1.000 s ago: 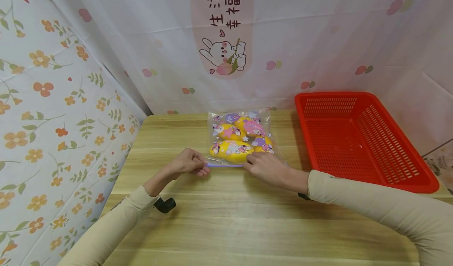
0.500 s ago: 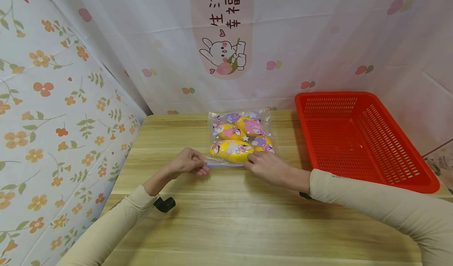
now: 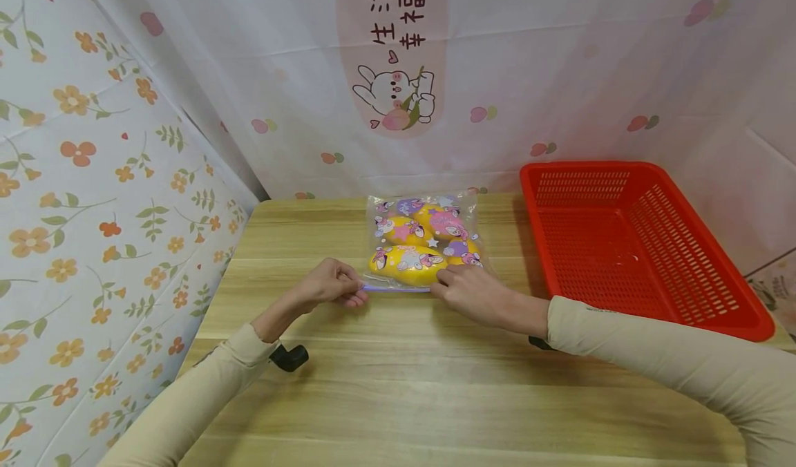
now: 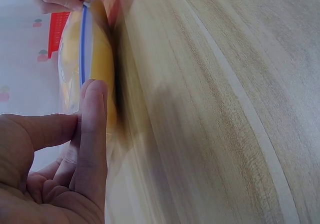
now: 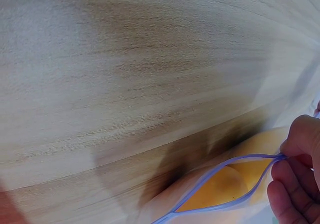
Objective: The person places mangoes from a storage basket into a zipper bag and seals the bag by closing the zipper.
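Observation:
A clear zip bag [image 3: 432,243] printed with cartoon figures lies at the table's back middle, holding several smooth yellow fruit-like things [image 3: 404,265]. Along its near edge runs a purple zip strip [image 3: 398,289]. My left hand [image 3: 329,284] pinches the strip's left end between thumb and fingers. Farther right, my right hand [image 3: 469,293] pinches the strip; a small whitish piece [image 4: 86,4], perhaps a slider, shows at its fingertips in the left wrist view. In the right wrist view, the bag's mouth gapes to the right of that hand, with yellow fruit-like things [image 5: 215,189] visible inside.
A red plastic basket [image 3: 541,246] with slotted walls stands right of the bag, close to my right forearm. Behind the wooden table [image 3: 398,384] hangs a printed white cloth [image 3: 280,73]; a flowered cloth [image 3: 118,246] borders the left. Below my left wrist sits a black piece [image 3: 289,358].
My right hand has shifted very slightly to the right along the zip strip. My left hand keeps its place, and the bag lies as before.

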{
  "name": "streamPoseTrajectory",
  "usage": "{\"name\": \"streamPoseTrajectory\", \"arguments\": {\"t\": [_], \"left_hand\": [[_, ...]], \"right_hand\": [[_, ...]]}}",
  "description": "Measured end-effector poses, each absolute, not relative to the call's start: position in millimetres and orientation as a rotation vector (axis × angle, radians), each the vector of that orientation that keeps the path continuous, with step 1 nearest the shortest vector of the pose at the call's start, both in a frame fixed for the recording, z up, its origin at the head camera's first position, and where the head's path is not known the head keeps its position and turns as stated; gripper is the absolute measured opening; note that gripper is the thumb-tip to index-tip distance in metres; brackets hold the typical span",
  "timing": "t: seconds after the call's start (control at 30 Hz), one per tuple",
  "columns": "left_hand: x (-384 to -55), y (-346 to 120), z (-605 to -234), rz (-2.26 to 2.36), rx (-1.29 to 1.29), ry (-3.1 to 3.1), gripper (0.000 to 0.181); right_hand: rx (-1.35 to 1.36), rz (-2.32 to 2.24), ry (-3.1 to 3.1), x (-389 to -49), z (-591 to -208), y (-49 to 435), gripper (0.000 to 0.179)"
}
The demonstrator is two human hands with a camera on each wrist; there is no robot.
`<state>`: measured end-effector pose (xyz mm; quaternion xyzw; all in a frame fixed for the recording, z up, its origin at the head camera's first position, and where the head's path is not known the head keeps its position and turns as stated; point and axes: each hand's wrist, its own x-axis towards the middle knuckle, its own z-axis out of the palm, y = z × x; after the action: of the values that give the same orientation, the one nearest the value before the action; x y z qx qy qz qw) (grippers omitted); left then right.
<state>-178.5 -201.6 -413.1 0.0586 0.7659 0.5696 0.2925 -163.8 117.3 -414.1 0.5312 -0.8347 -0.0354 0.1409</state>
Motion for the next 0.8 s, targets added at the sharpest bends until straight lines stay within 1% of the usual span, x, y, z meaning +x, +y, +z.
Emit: {"name": "streamPoseTrajectory", "arguments": {"t": [0.8], "left_hand": [[-177.3, -201.6, -409.1, 1.535, 0.152, 2.043, 0.016]], "right_hand": [[1.521, -0.08, -2.404, -163.4, -410.5, 123.5, 0.019]]}}
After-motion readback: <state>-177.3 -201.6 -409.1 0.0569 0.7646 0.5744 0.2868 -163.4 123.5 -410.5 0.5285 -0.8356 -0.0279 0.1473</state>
